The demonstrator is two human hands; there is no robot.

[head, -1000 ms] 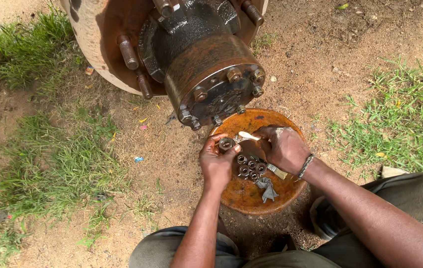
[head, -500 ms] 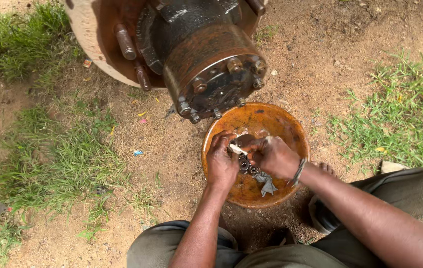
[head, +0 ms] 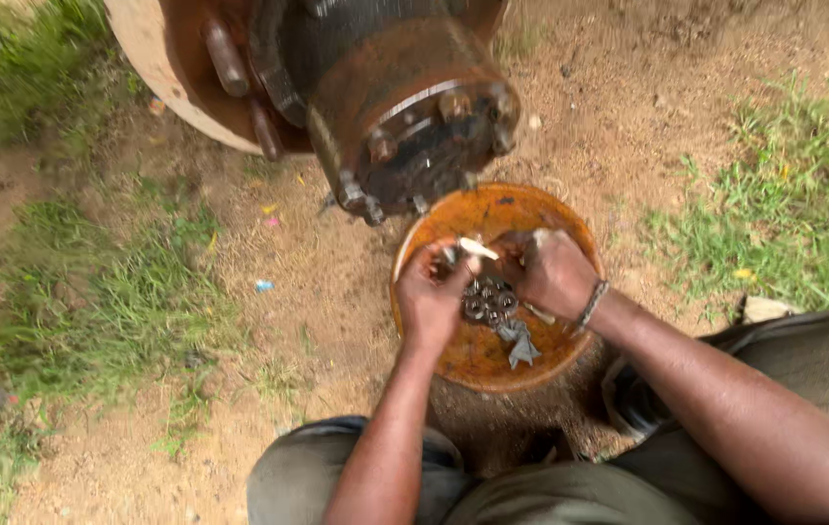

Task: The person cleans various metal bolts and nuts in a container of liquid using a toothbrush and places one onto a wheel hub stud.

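Hands [head: 431, 297] [head: 549, 272] inside orange pan's rim [head: 570, 219], beneath hub [head: 405, 126].

Soft, even daylight falls over my view, with no hard glare. A dim shadow pools on the dirt under the rusty orange bowl [head: 492, 209] by my knees. Everything is smeared with motion blur, the grass [head: 794, 194] most of all.

Orange rusty bowl [head: 541, 209], grey metal nuts [head: 488, 299], rust-brown wheel hub [head: 405, 117], green grass [head: 794, 194].
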